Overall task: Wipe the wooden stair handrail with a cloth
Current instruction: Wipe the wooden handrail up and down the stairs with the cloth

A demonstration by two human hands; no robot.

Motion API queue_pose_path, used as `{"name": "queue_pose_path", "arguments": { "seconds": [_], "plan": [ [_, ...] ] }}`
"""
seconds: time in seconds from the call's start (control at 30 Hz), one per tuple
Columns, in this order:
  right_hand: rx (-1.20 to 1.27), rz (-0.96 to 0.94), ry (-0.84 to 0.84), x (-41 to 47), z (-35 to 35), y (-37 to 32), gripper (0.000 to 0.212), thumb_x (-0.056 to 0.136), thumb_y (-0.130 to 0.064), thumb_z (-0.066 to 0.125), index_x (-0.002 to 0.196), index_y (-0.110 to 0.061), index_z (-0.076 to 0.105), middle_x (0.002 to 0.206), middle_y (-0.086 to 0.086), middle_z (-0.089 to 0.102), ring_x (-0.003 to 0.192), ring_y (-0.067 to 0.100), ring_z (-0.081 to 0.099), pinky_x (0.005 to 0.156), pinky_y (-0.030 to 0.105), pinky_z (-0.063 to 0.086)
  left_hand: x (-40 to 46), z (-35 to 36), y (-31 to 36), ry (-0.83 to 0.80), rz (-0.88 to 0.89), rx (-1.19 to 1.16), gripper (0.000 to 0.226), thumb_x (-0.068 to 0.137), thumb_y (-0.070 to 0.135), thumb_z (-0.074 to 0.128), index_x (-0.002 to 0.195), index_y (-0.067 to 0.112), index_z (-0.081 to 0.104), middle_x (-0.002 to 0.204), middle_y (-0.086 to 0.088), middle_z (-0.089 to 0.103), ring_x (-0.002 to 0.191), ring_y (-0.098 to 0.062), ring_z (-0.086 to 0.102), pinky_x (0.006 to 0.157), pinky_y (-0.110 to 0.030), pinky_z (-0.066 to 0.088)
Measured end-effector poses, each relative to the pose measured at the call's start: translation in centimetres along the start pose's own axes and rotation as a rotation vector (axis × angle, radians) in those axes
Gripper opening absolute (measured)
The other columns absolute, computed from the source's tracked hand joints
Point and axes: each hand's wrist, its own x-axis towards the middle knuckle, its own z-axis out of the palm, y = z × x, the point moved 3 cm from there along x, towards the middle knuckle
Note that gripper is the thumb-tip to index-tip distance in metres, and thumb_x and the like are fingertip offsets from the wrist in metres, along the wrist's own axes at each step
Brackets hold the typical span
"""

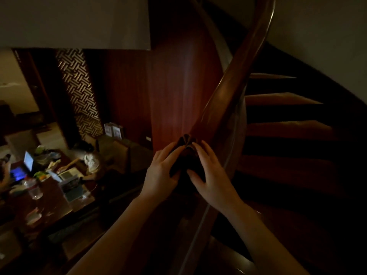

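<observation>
The handrail [236,80] runs lengthwise away and upward; left hand [161,171] and right hand [210,175] grasp the cloth [185,153].

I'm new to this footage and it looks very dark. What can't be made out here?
- Head view: the cloth is mostly covered by the left hand and right hand; its colour is lost in shadow.
- The handrail is cut off by the top edge.
- The lower stair treads fade into darkness.
</observation>
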Motion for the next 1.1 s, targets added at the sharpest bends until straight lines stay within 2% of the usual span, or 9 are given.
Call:
{"name": "queue_pose_path", "arguments": {
  "seconds": [0.07, 0.17, 0.27, 0.37, 0.53, 0.6, 0.67, 0.83, 1.1],
  "plan": [
    [0.028, 0.02, 0.134, 0.7, -0.3, 0.3, 0.063, 0.093, -0.022, 0.056, 0.147, -0.029, 0.024, 0.156, 0.002, 0.012, 0.137, -0.001, 0.016, 0.097, -0.003, 0.022, 1.9, 0.4, 0.8, 0.038, 0.012, 0.083, 0.062, 0.082, 0.009, 0.063, 0.138, 0.026, 0.044, 0.142, 0.0, 0.044, 0.127, -0.023, 0.042, 0.086, -0.032, 0.043],
    [-0.073, 0.05, 0.295, 3.9, -2.1, 1.6, 0.057, 0.092, -0.011, 0.056, 0.144, -0.018, 0.035, 0.153, 0.009, 0.025, 0.139, 0.014, 0.026, 0.108, 0.017, 0.026, 6.2, 1.4, 2.5, 0.082, 0.039, 0.14, 0.056, 0.087, 0.016, 0.057, 0.139, 0.03, 0.042, 0.142, 0.003, 0.044, 0.123, -0.022, 0.045, 0.088, -0.038, 0.045],
    [-0.167, 0.108, 0.271, 9.0, -4.9, 3.6, 0.049, 0.095, -0.008, 0.05, 0.142, -0.011, 0.039, 0.149, 0.012, 0.033, 0.139, 0.024, 0.029, 0.113, 0.027, 0.024, 12.1, 3.3, 2.7, 0.055, 0.014, 0.125, 0.05, 0.093, 0.019, 0.048, 0.14, 0.033, 0.038, 0.145, 0.006, 0.039, 0.128, -0.021, 0.042, 0.099, -0.043, 0.038],
    [-0.215, 0.163, 0.23, 13.5, -7.1, 5.3, 0.046, 0.097, -0.009, 0.045, 0.142, -0.011, 0.039, 0.149, 0.01, 0.034, 0.139, 0.024, 0.027, 0.114, 0.031, 0.023, 17.3, 4.5, 2.7, -0.006, 0.021, 0.032, 0.046, 0.095, 0.017, 0.048, 0.138, 0.03, 0.04, 0.146, 0.005, 0.037, 0.129, -0.021, 0.041, 0.101, -0.047, 0.043],
    [-0.241, 0.14, 0.252, 12.9, -6.6, 4.6, 0.045, 0.095, -0.011, 0.049, 0.139, -0.014, 0.044, 0.144, 0.005, 0.041, 0.135, 0.021, 0.033, 0.113, 0.032, 0.028, 16.1, 3.7, 2.0, -0.092, 0.058, -0.127, 0.057, 0.091, 0.013, 0.054, 0.142, 0.027, 0.033, 0.15, 0.003, 0.027, 0.131, -0.016, 0.038, 0.107, -0.035, 0.039],
    [-0.258, 0.097, 0.259, 10.3, -4.9, 3.6, 0.047, 0.093, -0.013, 0.054, 0.138, -0.016, 0.045, 0.143, 0.004, 0.041, 0.135, 0.02, 0.033, 0.11, 0.025, 0.027, 13.1, 3.1, 1.2, -0.1, 0.114, -0.212, 0.065, 0.088, 0.009, 0.059, 0.142, 0.032, 0.03, 0.152, 0.004, 0.022, 0.135, -0.01, 0.03, 0.107, -0.018, 0.033],
    [-0.28, 0.065, 0.276, 8.5, -3.6, 3.1, 0.049, 0.091, -0.014, 0.057, 0.138, -0.018, 0.045, 0.142, 0.004, 0.042, 0.134, 0.02, 0.034, 0.109, 0.026, 0.029, 11.4, 2.9, 0.5, -0.11, 0.148, -0.243, 0.07, 0.087, 0.006, 0.06, 0.139, 0.038, 0.027, 0.152, 0.007, 0.018, 0.136, -0.003, 0.023, 0.103, -0.006, 0.028],
    [-0.273, 0.099, 0.271, 12.0, -4.8, 5.0, 0.045, 0.093, -0.015, 0.053, 0.138, -0.016, 0.045, 0.142, 0.008, 0.042, 0.134, 0.024, 0.034, 0.111, 0.034, 0.032, 14.4, 3.5, 1.7, -0.041, 0.089, -0.122, 0.054, 0.092, 0.015, 0.054, 0.141, 0.031, 0.035, 0.15, 0.005, 0.028, 0.13, -0.013, 0.04, 0.102, -0.031, 0.041],
    [-0.288, 0.148, 0.25, 22.1, -11.1, 9.5, 0.041, 0.095, -0.008, 0.045, 0.136, -0.013, 0.047, 0.14, 0.01, 0.043, 0.131, 0.027, 0.039, 0.11, 0.038, 0.033, 25.9, 6.5, 4.3, 0.004, -0.009, -0.025, 0.046, 0.095, 0.013, 0.042, 0.139, 0.029, 0.04, 0.144, 0.004, 0.04, 0.12, -0.02, 0.051, 0.097, -0.038, 0.045]
  ]
}}
